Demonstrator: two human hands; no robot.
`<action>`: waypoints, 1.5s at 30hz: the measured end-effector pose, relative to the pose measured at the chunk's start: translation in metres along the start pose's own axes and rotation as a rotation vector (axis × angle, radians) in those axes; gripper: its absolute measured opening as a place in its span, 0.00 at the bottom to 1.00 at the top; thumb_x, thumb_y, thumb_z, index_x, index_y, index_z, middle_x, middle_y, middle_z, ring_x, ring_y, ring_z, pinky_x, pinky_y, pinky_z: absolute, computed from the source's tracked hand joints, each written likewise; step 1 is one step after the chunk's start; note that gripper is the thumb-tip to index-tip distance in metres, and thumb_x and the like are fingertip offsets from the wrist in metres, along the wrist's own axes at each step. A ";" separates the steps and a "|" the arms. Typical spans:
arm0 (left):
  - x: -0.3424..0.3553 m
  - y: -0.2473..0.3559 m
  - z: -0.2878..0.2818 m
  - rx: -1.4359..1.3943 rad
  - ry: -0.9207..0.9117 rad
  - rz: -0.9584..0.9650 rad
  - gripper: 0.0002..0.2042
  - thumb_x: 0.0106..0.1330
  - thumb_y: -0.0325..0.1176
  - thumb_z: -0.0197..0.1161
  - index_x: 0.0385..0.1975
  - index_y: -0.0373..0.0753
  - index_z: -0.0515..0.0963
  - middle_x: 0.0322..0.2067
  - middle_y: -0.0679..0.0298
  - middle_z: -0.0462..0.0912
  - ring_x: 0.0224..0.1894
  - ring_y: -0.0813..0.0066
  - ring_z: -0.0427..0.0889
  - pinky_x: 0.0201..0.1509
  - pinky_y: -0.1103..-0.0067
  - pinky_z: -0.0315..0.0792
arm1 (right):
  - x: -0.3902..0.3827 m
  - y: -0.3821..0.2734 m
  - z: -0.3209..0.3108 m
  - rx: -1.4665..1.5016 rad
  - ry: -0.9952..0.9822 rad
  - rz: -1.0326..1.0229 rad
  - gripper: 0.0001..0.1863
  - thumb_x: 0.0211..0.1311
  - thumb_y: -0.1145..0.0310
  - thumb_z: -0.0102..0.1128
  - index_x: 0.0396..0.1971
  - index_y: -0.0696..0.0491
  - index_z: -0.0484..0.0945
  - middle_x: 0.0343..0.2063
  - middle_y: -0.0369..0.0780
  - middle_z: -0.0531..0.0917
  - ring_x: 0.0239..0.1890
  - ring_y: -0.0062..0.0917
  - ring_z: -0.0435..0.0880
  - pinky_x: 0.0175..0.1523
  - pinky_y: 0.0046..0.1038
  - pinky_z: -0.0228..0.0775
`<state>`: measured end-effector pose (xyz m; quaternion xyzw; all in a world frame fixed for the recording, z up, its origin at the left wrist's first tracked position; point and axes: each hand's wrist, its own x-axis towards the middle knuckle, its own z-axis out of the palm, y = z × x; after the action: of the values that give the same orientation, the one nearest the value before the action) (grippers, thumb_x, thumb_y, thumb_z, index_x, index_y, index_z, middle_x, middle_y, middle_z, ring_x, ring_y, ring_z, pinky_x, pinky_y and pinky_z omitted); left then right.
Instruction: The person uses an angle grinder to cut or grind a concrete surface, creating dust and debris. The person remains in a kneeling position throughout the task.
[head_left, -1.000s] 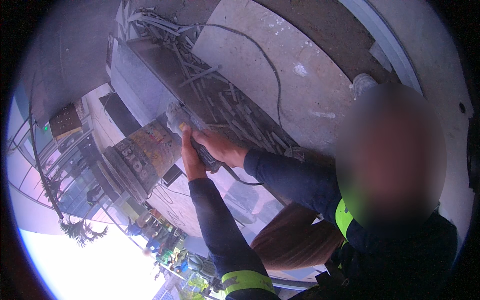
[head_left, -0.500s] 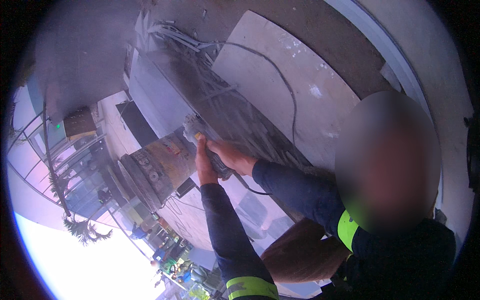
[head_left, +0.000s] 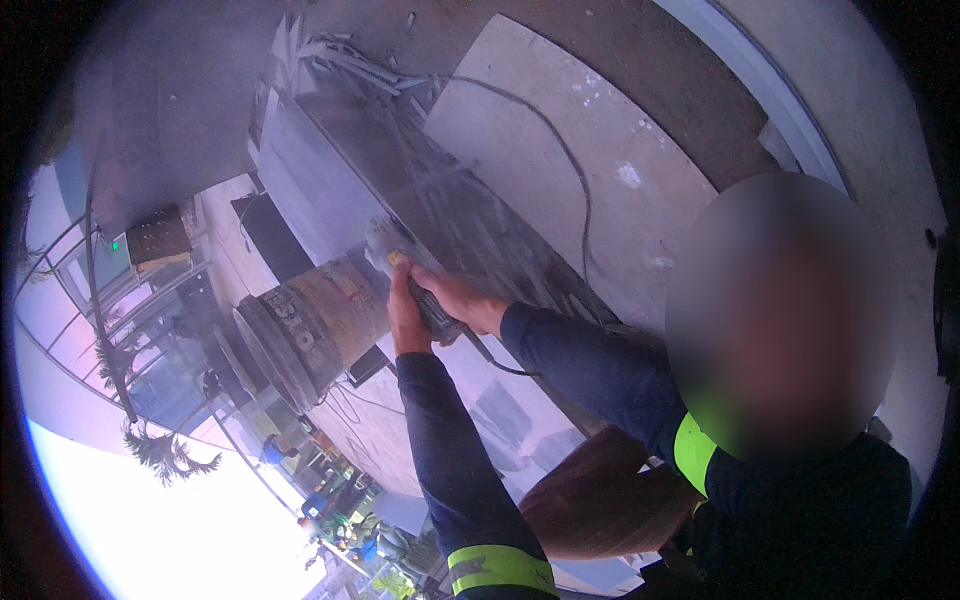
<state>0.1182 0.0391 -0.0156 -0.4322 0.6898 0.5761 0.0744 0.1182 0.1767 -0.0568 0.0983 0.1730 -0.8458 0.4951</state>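
dusty brown floor, pale wall, glaring white daylight

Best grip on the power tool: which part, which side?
Likely the dark body of the power tool, coming from the cable end, at the picture's lower right. That part is long and slim enough for both hands to wrap, and keeps them behind the pale, dusty front end.

left hand beside right hand, both curled
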 end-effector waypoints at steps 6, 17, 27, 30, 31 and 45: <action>-0.010 -0.008 0.007 -0.045 -0.029 0.001 0.23 0.77 0.56 0.60 0.49 0.39 0.81 0.38 0.59 0.86 0.39 0.62 0.88 0.46 0.65 0.82 | -0.018 0.003 0.000 -0.001 0.062 -0.044 0.31 0.81 0.39 0.43 0.60 0.52 0.74 0.32 0.41 0.85 0.21 0.27 0.86 0.20 0.32 0.81; -0.042 -0.002 0.027 -0.066 -0.051 0.013 0.23 0.77 0.54 0.62 0.55 0.39 0.79 0.42 0.59 0.87 0.42 0.64 0.88 0.49 0.67 0.82 | -0.037 0.003 -0.003 -0.014 0.037 -0.055 0.30 0.83 0.42 0.41 0.62 0.54 0.71 0.35 0.43 0.84 0.25 0.28 0.87 0.20 0.31 0.82; -0.062 -0.004 0.026 -0.060 -0.074 -0.018 0.25 0.76 0.56 0.63 0.54 0.36 0.78 0.42 0.60 0.86 0.42 0.67 0.88 0.49 0.70 0.82 | -0.051 0.009 0.000 -0.001 0.063 -0.096 0.29 0.82 0.43 0.43 0.61 0.55 0.72 0.35 0.43 0.84 0.24 0.27 0.87 0.19 0.30 0.81; -0.056 -0.004 0.014 -0.055 -0.047 -0.001 0.25 0.76 0.56 0.63 0.55 0.37 0.78 0.42 0.59 0.86 0.42 0.67 0.88 0.49 0.70 0.82 | -0.043 0.013 0.004 -0.002 0.050 -0.116 0.29 0.82 0.43 0.43 0.61 0.55 0.73 0.36 0.42 0.84 0.24 0.27 0.87 0.19 0.30 0.80; -0.054 -0.004 0.017 -0.053 -0.057 -0.008 0.25 0.76 0.56 0.63 0.55 0.37 0.78 0.42 0.59 0.86 0.42 0.67 0.88 0.49 0.70 0.82 | -0.039 0.016 0.002 -0.005 0.055 -0.128 0.29 0.82 0.43 0.43 0.61 0.55 0.73 0.36 0.42 0.84 0.24 0.26 0.87 0.19 0.30 0.80; -0.031 0.013 0.028 -0.050 -0.020 -0.026 0.22 0.76 0.55 0.64 0.50 0.39 0.80 0.37 0.61 0.86 0.38 0.67 0.88 0.45 0.71 0.82 | -0.002 0.012 -0.003 -0.016 0.101 -0.176 0.28 0.83 0.44 0.43 0.61 0.54 0.74 0.37 0.40 0.84 0.29 0.27 0.87 0.25 0.30 0.80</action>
<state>0.1174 0.0790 0.0031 -0.4369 0.6688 0.5964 0.0781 0.1295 0.1739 -0.0610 0.1215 0.2126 -0.8785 0.4102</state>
